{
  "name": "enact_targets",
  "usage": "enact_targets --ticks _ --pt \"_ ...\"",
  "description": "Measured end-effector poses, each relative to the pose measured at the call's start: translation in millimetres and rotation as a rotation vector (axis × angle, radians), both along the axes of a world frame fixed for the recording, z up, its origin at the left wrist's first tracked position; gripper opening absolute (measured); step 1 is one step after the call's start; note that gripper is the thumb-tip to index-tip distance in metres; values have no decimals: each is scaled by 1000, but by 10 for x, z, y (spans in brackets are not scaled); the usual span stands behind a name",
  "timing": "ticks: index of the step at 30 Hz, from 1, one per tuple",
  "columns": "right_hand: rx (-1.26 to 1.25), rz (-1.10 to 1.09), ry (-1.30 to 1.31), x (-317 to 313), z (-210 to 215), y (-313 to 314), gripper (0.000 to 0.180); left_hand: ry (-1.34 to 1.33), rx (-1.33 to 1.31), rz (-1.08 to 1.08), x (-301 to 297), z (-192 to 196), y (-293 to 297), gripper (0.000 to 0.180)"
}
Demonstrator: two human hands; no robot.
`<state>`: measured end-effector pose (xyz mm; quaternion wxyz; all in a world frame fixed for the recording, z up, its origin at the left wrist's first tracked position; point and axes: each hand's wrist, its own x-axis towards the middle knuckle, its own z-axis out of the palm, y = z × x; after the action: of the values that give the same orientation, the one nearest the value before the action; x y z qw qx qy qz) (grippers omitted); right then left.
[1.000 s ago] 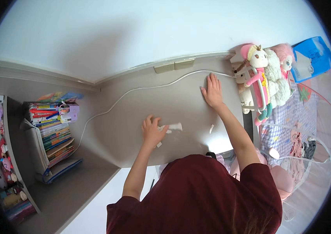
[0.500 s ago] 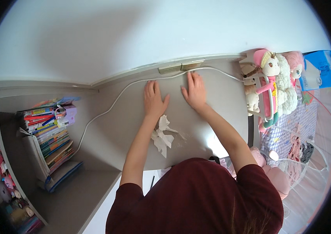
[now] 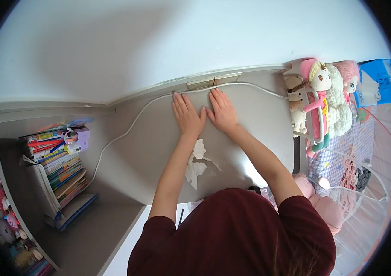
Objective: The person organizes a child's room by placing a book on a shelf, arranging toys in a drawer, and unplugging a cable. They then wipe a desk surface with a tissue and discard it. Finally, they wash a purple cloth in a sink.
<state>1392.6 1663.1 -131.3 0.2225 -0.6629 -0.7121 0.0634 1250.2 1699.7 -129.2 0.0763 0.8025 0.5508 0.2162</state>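
Your left hand (image 3: 187, 114) lies flat on the grey desk (image 3: 149, 152), palm down, fingers straight and only slightly spread, tips pointing toward the wall. It grips nothing. Your right hand (image 3: 223, 111) sits just beside it, same pose — flat, fingers extended, holding nothing. The two thumbs come close together, nearly touching, can't tell if they do.

Both sets of fingertips end near the white cable (image 3: 131, 126), which runs along the back edge of the desk by the wall, then curves down to the left toward the books. The left fingertips look to be right at the cable; contact not clear.

Behind your hands, betw. your forearms, a crumpled white tissue (image 3: 195, 162) lies on the desk — close under the left forearm, apart from both hands.

A beige wall plate (image 3: 213, 81) sits at the desk/wall join, just beyond your right fingertips.

Left side: a row of colourful books (image 3: 59, 161) standing in a rack, w/ small toys lower down at the rim, too blurred to name. Right side: plush dolls (image 3: 322, 101) lean together at the desk's end, a pink-hatted one in front, and a blue box (image 3: 377, 83) next to them. A white wire basket (image 3: 366, 207) stands lower right.
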Motion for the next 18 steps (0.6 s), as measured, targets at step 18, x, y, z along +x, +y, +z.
enact_targets --ticks 18 --pt "-29 -13 -20 -27 80 15 53 110 -103 -82 -13 -3 77 70"
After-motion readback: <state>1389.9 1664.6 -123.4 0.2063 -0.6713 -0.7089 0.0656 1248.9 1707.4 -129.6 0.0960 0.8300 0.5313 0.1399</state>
